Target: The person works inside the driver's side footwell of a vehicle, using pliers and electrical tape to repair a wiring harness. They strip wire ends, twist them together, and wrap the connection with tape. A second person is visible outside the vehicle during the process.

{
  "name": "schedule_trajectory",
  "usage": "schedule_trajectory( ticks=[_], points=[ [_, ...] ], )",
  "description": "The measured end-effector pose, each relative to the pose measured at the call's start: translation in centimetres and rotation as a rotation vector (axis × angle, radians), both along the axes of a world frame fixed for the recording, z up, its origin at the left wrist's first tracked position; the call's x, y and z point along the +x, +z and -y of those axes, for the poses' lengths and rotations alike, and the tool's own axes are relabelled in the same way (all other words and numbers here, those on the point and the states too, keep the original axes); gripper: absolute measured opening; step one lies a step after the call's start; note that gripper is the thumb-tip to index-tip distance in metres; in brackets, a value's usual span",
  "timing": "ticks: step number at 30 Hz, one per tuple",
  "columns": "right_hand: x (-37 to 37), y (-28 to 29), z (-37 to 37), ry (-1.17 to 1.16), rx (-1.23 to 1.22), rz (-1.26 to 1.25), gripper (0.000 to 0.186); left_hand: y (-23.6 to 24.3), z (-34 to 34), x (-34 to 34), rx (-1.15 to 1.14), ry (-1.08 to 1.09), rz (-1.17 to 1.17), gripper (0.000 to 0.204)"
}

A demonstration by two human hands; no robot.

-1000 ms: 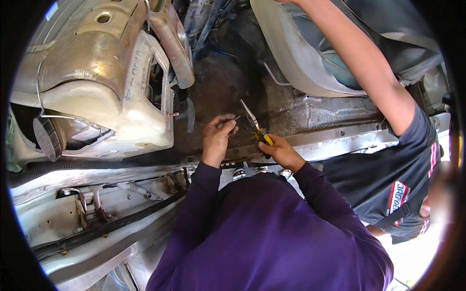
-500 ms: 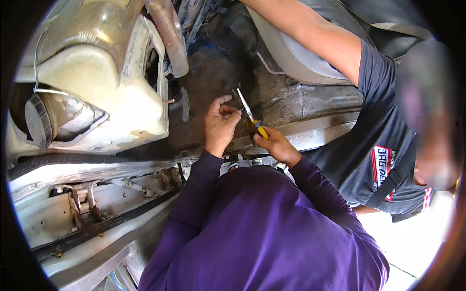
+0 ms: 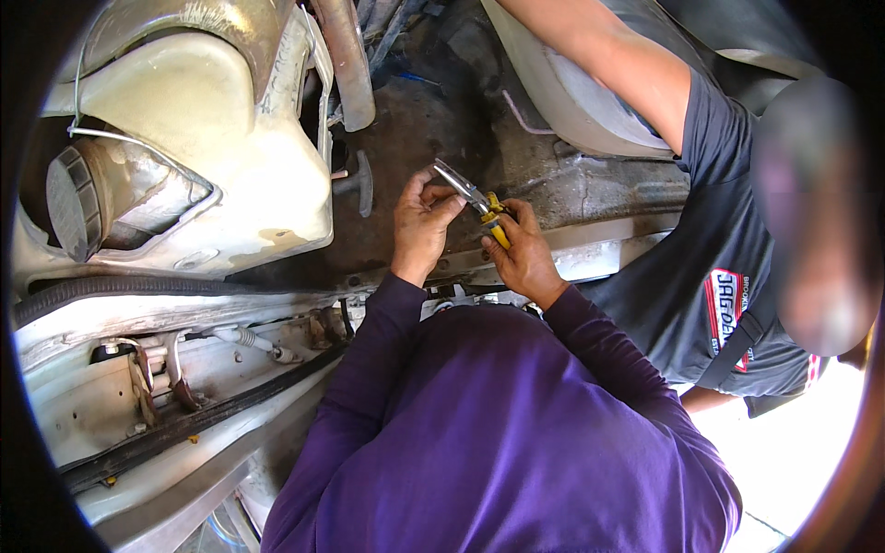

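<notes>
Right fingers (image 3: 525, 216) wrap one pair of pliers (image 3: 475, 197); left fingers (image 3: 448, 211) half-curl at its nose (any hold unclear).

This is a vehicle's interior at its open doorway, apparently under repair. A seat (image 3: 581, 115) at far right, a worn, stained floor (image 3: 410, 124), a metal sill (image 3: 599, 237) and a rubber seal (image 3: 166, 288) at left show the vehicle; pliers (image 3: 478, 200) suggest repair. Whether a workshop surrounds it cannot be told.
</notes>
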State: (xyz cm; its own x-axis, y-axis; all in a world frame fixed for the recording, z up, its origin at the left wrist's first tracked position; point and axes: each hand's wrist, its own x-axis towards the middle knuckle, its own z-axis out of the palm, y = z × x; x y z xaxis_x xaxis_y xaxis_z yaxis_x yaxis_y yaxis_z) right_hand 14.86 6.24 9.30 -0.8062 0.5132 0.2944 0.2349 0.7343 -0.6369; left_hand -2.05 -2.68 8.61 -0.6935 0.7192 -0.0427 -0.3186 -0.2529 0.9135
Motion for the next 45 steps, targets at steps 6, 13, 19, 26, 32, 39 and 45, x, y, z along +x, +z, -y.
schedule_trajectory(
  ticks=[6,13,19,26,32,39,45],
  points=[
    [-0.1,0.5,0.0,0.041,-0.148,-0.027,0.028,0.5,0.4,-0.4,0.012,-0.048,-0.003,0.053],
    [-0.2,0.9,-0.2,0.062,-0.334,0.022,0.022,0.5,0.8,-1.3,0.004,-0.151,0.101,0.054],
    [-0.6,-0.1,0.2,0.069,-0.218,0.099,0.020,-1.6,0.7,-1.7,-0.128,-0.058,-0.197,0.043],
    [-3.1,-3.2,-2.5,-0.054,-0.126,0.469,0.030,-3.5,4.7,-3.4,-0.180,-0.039,0.365,0.030],
    [-5.6,-6.4,-2.7,0.087,0.306,0.841,0.033,-3.4,5.5,-3.3,0.049,-0.179,0.698,0.021],
    [-6.4,-5.7,-2.3,0.025,0.399,0.709,0.040,-2.9,5.8,-3.5,0.098,-0.214,0.709,0.025],
    [-2.7,4.2,-1.8,-0.032,0.222,0.102,0.033,-3.1,5.6,-3.7,0.026,-0.181,0.612,0.019]
  ],
)
